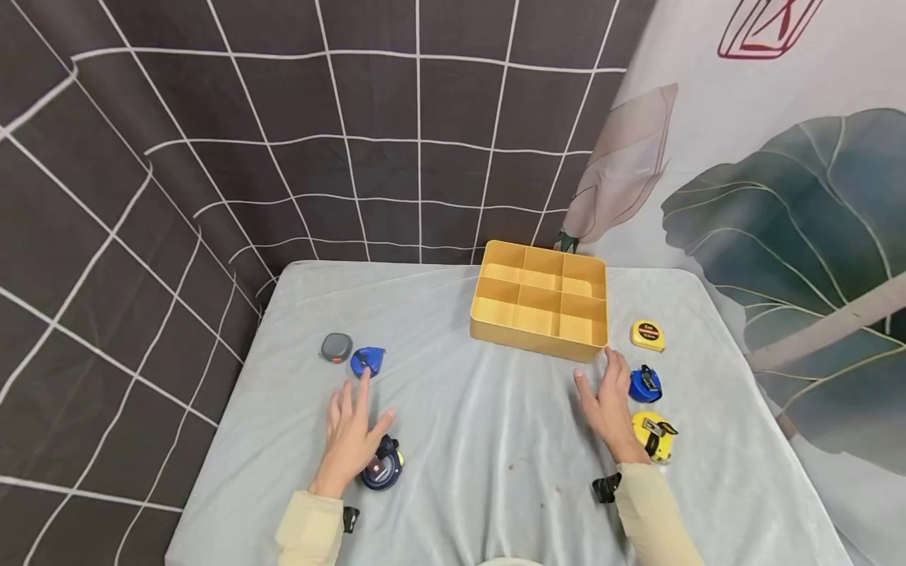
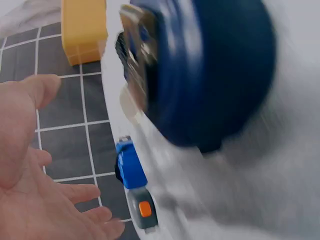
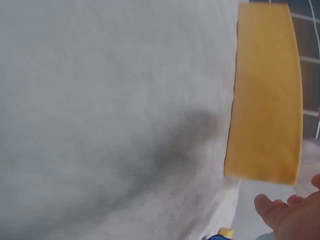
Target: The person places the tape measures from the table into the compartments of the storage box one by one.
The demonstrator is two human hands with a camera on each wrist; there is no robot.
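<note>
My left hand (image 1: 348, 440) hovers with fingers spread, its fingertips overlapping the near side of a blue tape measure (image 1: 362, 359). A grey tape measure (image 1: 336, 347) with an orange button (image 2: 145, 209) lies just left of the blue one. Beside the left thumb and wrist is a dark blue tape measure (image 1: 381, 470), large in the left wrist view. My right hand (image 1: 610, 409) has loosely extended fingers near the front right corner of a yellow divided box (image 1: 527, 339). To its right are a second blue tape measure (image 1: 646, 384) and a yellow one (image 1: 646, 428). Neither hand grips anything.
A small yellow tape measure (image 1: 647, 335) lies right of the box. Wrinkled pale cloth (image 1: 453, 440) covers the table. Dark checked fabric (image 1: 368, 102) hangs behind and on the left, and a leaf-patterned curtain (image 1: 800, 196) hangs on the right.
</note>
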